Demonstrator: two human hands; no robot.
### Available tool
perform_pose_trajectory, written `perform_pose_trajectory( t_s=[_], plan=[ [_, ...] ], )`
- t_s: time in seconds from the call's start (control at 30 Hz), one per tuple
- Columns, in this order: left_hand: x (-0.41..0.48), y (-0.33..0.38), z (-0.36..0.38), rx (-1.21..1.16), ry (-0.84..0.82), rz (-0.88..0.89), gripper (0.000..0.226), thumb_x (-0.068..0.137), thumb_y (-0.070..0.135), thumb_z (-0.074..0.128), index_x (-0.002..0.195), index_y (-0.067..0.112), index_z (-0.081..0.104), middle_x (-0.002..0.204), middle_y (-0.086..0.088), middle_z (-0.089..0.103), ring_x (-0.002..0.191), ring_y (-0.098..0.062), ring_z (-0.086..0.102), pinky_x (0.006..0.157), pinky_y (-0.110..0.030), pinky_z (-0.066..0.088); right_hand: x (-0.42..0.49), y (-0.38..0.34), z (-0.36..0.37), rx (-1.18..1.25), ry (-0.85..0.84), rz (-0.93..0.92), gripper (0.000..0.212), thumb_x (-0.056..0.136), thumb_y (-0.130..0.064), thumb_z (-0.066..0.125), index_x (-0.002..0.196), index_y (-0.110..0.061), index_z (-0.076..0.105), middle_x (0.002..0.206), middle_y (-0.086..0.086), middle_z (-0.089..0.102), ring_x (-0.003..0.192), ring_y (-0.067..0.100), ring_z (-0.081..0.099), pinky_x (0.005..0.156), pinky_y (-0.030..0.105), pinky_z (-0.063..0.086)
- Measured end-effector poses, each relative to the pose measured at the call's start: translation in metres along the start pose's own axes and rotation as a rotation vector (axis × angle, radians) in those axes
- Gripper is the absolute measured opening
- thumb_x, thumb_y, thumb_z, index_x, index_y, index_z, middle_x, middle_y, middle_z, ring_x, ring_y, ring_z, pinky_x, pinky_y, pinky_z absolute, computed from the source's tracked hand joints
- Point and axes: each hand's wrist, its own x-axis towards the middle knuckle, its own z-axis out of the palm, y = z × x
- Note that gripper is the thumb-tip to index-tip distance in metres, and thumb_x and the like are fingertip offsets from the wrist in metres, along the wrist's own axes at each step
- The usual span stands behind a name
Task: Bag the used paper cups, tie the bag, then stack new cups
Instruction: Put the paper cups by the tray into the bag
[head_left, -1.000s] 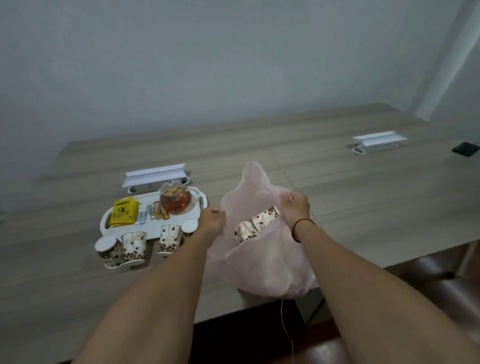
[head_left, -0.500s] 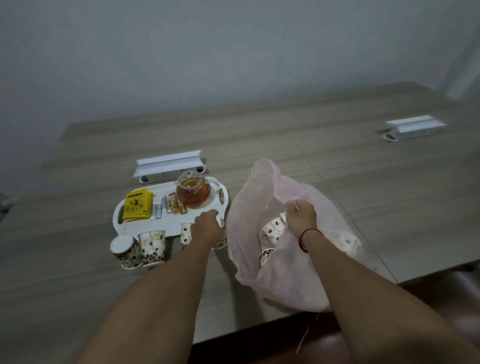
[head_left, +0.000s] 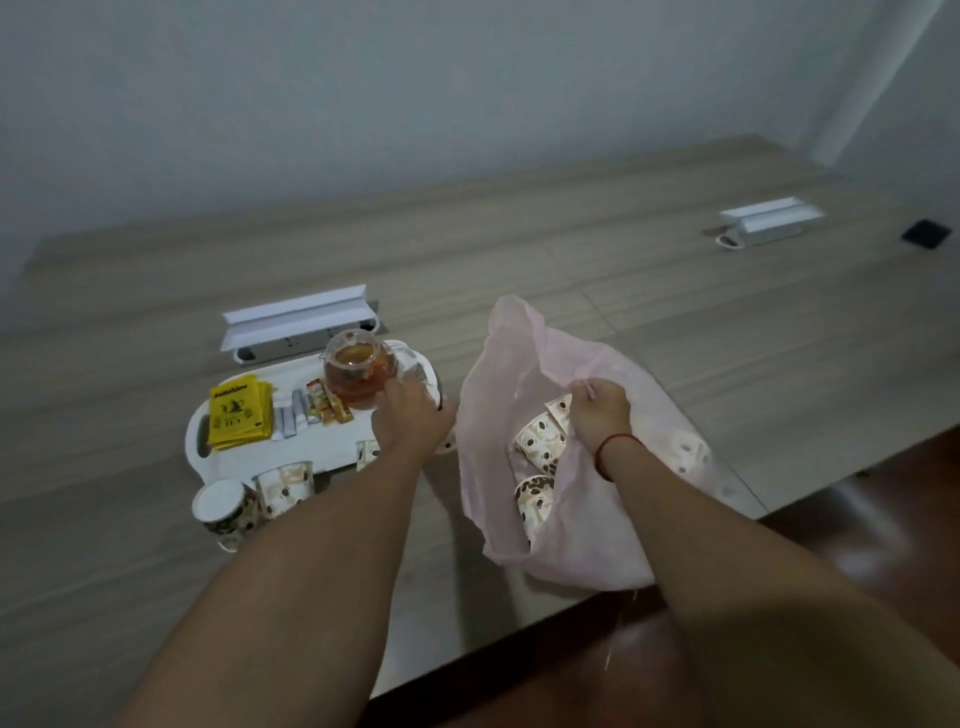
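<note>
A: Left to right. Two loose cups stand on the table at the near-left corner of the tray, unheld. Another cup sits just under your left wrist, upright, mostly hidden.

B: Left hand?

A: Your left hand reaches forward over the tray's right end, palm down, by the teapot. Fingers curl round something pale, but I can't tell whether they've closed on it.

B: Bag side?

A: The pink bag lies just right of that hand, mouth facing you, bagged cups on their sides inside. Your right hand pinches the upper rim, holding it open. I'd say remaining cups lie left of the mouth, so your left hand is nearer; carry rightward.
</note>
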Motion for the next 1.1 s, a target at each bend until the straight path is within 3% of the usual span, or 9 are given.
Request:
perform_pose_trajectory(
  t_s=[0.1,0.2,0.3,0.4,0.53,0.67,0.77,0.87,1.1],
  plan=[
    [-0.010,0.016,-0.023,-0.178,0.251,-0.032,0.057,0.085,0.043,0.054,0.125,0.004,0.049,0.126,-0.018,0.053,0.117,-0.035,0.050,0.091,-0.043,0.047,-0.007,-0.016,-0.022,0.021,0.005,-0.054,0.043,0.091,-0.010,0.044,0.051,-0.015,0.028,0.061,0.009,0.037,0.068,0.023,0.037,0.064,0.030,0.029],
    [-0.027,0.037,-0.037,-0.449,0.313,-0.030,0.050,0.085,0.043,0.056,0.116,0.004,0.053,0.120,-0.015,0.055,0.113,-0.033,0.051,0.092,-0.041,0.044,-0.014,-0.028,-0.046,0.050,0.030,-0.083,0.037,0.090,-0.010,0.046,0.055,-0.006,0.041,0.068,0.015,0.042,0.069,0.023,0.040,0.064,0.030,0.031],
    [-0.052,0.058,-0.035,-0.614,0.240,0.031,0.039,0.083,0.042,0.062,0.104,0.010,0.053,0.108,-0.008,0.056,0.104,-0.029,0.055,0.082,-0.035,0.045,-0.020,-0.033,-0.064,0.068,0.040,-0.099,0.031,0.092,-0.013,0.048,0.071,0.009,0.054,0.073,0.017,0.046,0.071,0.023,0.043,0.065,0.030,0.033],
    [-0.073,0.070,-0.021,-0.637,0.026,0.006,0.052,0.082,0.048,0.063,0.118,0.012,0.053,0.115,-0.004,0.055,0.108,-0.025,0.056,0.089,-0.034,0.047,-0.025,-0.038,-0.073,0.072,0.058,-0.128,0.030,0.093,-0.014,0.048,0.065,-0.003,0.046,0.075,0.016,0.047,0.072,0.023,0.044,0.066,0.030,0.035],
    [-0.082,0.066,-0.019,-0.672,-0.171,0.031,0.045,0.091,0.050,0.051,0.064,0.013,0.055,0.069,-0.002,0.056,0.071,-0.021,0.053,0.069,-0.034,0.045,-0.034,-0.046,-0.067,0.031,0.048,-0.187,0.038,0.093,-0.013,0.048,0.056,-0.003,0.044,0.074,0.020,0.046,0.073,0.027,0.044,0.068,0.032,0.036],
    [-0.065,0.032,-0.029,-0.577,-0.077,-0.039,0.043,0.094,0.030,0.049,0.056,0.010,0.052,0.067,-0.011,0.056,0.075,-0.025,0.056,0.075,-0.039,0.050,-0.041,-0.045,-0.039,0.034,-0.022,-0.165,0.039,0.093,-0.014,0.048,0.055,-0.007,0.048,0.075,0.020,0.049,0.076,0.028,0.046,0.071,0.032,0.037],
    [-0.045,-0.007,-0.028,-0.522,-0.015,-0.175,0.022,0.090,0.021,0.052,0.093,0.006,0.067,0.099,-0.016,0.068,0.098,-0.033,0.063,0.085,-0.035,0.051,-0.041,-0.042,-0.009,0.010,-0.059,-0.142,0.048,0.092,-0.012,0.047,0.049,-0.016,0.027,0.057,0.006,0.036,0.070,0.024,0.038,0.066,0.030,0.031],
    [-0.029,-0.047,-0.017,-0.396,-0.026,-0.285,0.042,0.088,0.024,0.059,0.128,0.011,0.055,0.133,-0.013,0.056,0.123,-0.032,0.051,0.098,-0.037,0.044,-0.040,-0.036,0.023,-0.031,-0.096,-0.123,0.047,0.091,-0.010,0.045,0.050,-0.016,0.024,0.052,0.002,0.027,0.067,0.024,0.036,0.062,0.030,0.029],
    [0.001,-0.085,0.022,-0.242,-0.218,-0.336,0.075,0.079,0.030,0.073,0.139,0.009,0.034,0.137,-0.018,0.048,0.128,-0.036,0.046,0.103,-0.043,0.044,-0.025,-0.015,0.081,-0.092,-0.102,-0.051,0.046,0.091,-0.010,0.045,0.050,-0.015,0.024,0.051,0.002,0.028,0.067,0.024,0.035,0.063,0.031,0.030]
  ],
)
